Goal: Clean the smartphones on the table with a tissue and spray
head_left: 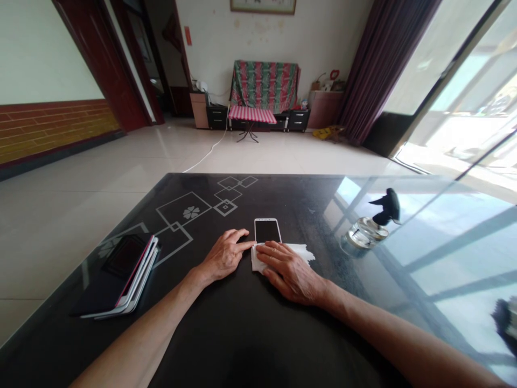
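Note:
A white-framed smartphone (267,230) with a dark screen lies face up on the black table, its near part covered. Over that part is a crumpled white paper tissue (302,251) with a ragged right edge. My right hand (288,269) rests on the tissue, fingers close together and pressing it down against the phone. At the phone's left side is my left hand (226,253), its thumb and forefinger stretched out to the edge by the tissue's corner. Its other fingers are partly curled and hidden, and nothing shows inside that hand.
To the left, a stack of tablets or similar flat devices (121,280) lies on the glossy black table (242,334). A clear spray bottle with a black trigger head (369,226) stands to the right. A dark, blurred object (504,323) sits at the far right edge.

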The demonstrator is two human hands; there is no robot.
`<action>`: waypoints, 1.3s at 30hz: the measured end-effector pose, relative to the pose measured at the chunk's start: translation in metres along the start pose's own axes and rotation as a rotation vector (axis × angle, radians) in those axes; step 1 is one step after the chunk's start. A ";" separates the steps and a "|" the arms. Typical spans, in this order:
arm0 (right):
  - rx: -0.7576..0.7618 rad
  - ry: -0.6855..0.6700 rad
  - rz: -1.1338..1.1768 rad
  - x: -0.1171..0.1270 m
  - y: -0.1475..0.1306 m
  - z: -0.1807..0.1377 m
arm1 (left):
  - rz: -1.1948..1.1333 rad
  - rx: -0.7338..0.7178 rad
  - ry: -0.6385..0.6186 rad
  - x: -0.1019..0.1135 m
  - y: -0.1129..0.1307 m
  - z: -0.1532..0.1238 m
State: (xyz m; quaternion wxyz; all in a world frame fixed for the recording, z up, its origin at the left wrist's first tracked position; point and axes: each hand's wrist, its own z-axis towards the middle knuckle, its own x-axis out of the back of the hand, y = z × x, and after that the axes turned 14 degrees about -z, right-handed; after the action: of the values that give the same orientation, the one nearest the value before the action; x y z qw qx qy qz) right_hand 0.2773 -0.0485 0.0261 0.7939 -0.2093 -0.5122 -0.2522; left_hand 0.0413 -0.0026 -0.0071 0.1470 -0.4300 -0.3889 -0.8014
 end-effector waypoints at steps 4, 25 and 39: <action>-0.066 0.020 -0.041 -0.001 0.016 -0.001 | -0.007 -0.006 0.004 0.001 0.002 0.000; -0.048 0.047 -0.099 -0.026 0.055 0.053 | -0.058 -0.010 -0.002 0.001 0.001 0.002; -0.216 0.158 -0.125 -0.024 0.075 0.041 | -0.074 0.006 -0.001 0.005 0.007 0.001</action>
State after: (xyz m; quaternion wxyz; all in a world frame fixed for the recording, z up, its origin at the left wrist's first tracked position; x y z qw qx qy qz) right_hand 0.2862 0.0390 0.0144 0.7873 -0.2407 -0.4302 -0.3703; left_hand 0.0433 -0.0058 0.0009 0.1185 -0.4154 -0.4069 -0.8049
